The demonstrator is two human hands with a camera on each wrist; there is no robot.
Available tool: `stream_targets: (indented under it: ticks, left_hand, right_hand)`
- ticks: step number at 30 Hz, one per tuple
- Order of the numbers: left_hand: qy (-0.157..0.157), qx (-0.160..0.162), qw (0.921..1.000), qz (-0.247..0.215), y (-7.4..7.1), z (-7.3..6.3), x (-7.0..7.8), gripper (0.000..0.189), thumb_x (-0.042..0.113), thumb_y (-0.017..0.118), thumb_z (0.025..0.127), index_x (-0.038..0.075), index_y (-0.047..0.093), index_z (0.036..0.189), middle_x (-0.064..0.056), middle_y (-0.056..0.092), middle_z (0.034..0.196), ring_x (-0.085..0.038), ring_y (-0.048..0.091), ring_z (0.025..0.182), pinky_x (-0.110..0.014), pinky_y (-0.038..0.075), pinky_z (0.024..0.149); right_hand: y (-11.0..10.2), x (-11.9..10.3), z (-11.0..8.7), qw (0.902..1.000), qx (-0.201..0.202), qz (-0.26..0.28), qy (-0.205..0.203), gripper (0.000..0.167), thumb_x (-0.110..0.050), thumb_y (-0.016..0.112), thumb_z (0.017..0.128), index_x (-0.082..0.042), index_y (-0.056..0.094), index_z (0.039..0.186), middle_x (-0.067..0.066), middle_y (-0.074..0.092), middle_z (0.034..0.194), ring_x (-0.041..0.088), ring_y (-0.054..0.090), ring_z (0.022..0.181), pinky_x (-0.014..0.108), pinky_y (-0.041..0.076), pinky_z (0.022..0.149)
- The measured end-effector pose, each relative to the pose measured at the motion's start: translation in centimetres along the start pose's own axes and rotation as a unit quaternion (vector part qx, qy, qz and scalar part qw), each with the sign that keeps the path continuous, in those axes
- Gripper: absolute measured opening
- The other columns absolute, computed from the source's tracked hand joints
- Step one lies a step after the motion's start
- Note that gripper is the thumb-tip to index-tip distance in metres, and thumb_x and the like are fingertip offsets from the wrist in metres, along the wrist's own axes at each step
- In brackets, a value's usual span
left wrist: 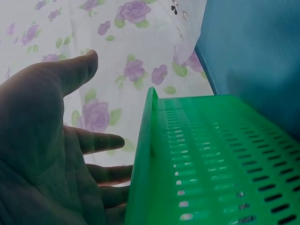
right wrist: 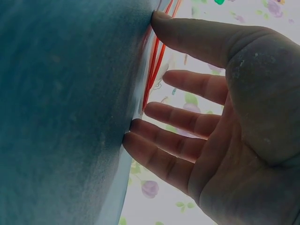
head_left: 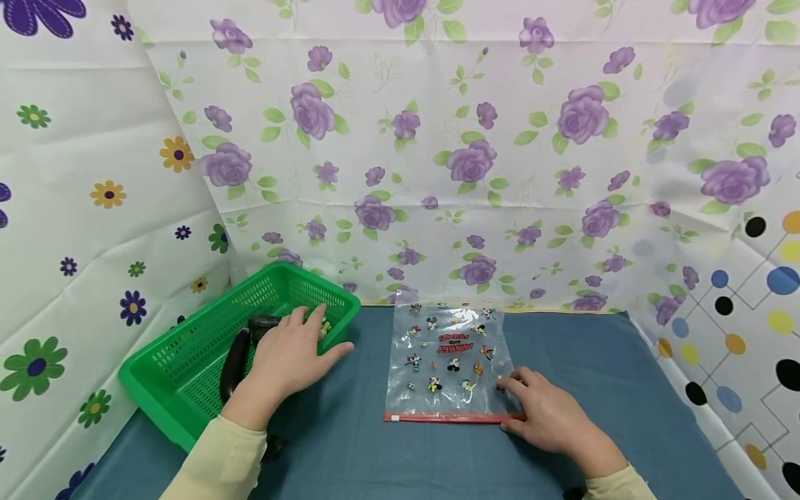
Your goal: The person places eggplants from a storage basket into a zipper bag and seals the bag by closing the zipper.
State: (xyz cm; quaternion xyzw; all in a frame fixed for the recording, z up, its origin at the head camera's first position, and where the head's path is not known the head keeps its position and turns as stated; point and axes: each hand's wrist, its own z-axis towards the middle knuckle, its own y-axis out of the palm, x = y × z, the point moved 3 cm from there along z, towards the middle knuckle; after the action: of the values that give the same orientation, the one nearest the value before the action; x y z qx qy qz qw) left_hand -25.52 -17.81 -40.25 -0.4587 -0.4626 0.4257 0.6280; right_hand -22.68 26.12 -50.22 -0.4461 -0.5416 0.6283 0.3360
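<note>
Flowered backdrop, blue tabletop: bag marked "MICKEY AND FRIENDS" touched by relaxed right hand; green basket overhung by spread left hand!

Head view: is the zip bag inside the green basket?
No, the zip bag lies on the blue cloth, to the right of the green basket.
</note>
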Motion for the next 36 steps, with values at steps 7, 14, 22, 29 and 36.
stream_targets:
  ticks: [7,14,22,29,36]
  left_hand:
    - [-0.012,-0.008,0.9998,0.017,-0.7,-0.2,-0.2,0.098,0.072,0.065,0.104,0.002,0.045,0.168,-0.035,0.052,0.156,-0.054,0.057,0.138,-0.066,0.056,0.096]
    - [-0.020,-0.014,0.9993,0.029,-1.3,-0.3,-0.8,0.100,0.074,0.064,0.103,0.000,0.046,0.167,-0.035,0.054,0.154,-0.054,0.059,0.135,-0.066,0.058,0.090]
    - [-0.020,-0.028,0.9990,0.030,-1.9,0.1,-1.9,0.098,0.074,0.062,0.103,0.000,0.047,0.166,-0.035,0.054,0.155,-0.055,0.058,0.136,-0.067,0.057,0.093]
    - [-0.031,-0.045,0.9982,0.022,-2.3,0.7,-2.6,0.100,0.076,0.060,0.104,-0.001,0.047,0.166,-0.036,0.052,0.155,-0.055,0.056,0.138,-0.068,0.056,0.093]
    - [-0.030,-0.047,0.9983,0.015,-3.1,1.2,-2.6,0.101,0.078,0.058,0.103,-0.001,0.047,0.165,-0.035,0.054,0.153,-0.053,0.059,0.135,-0.067,0.057,0.090]
  right_hand:
    - [0.0,0.0,0.0,1.0000,-0.003,0.006,0.005,0.064,-0.043,0.097,0.087,-0.020,0.074,0.142,0.004,0.065,0.132,0.025,0.065,0.116,0.051,0.060,0.087]
    - [-0.1,-0.1,0.0,1.0000,-0.002,0.002,0.006,0.063,-0.042,0.098,0.087,-0.020,0.075,0.141,0.004,0.065,0.131,0.025,0.065,0.116,0.051,0.060,0.087]
    - [0.1,0.0,0.2,1.0000,-0.005,0.001,0.006,0.061,-0.044,0.098,0.085,-0.021,0.076,0.138,0.002,0.065,0.127,0.023,0.065,0.113,0.050,0.060,0.084]
    - [0.2,0.0,0.2,1.0000,-0.005,-0.001,0.008,0.058,-0.044,0.098,0.085,-0.022,0.078,0.135,0.001,0.065,0.126,0.022,0.064,0.111,0.049,0.060,0.085]
    - [0.1,0.0,0.2,0.9999,-0.005,0.002,0.013,0.056,-0.043,0.099,0.085,-0.021,0.078,0.133,0.000,0.065,0.123,0.020,0.063,0.108,0.049,0.060,0.084]
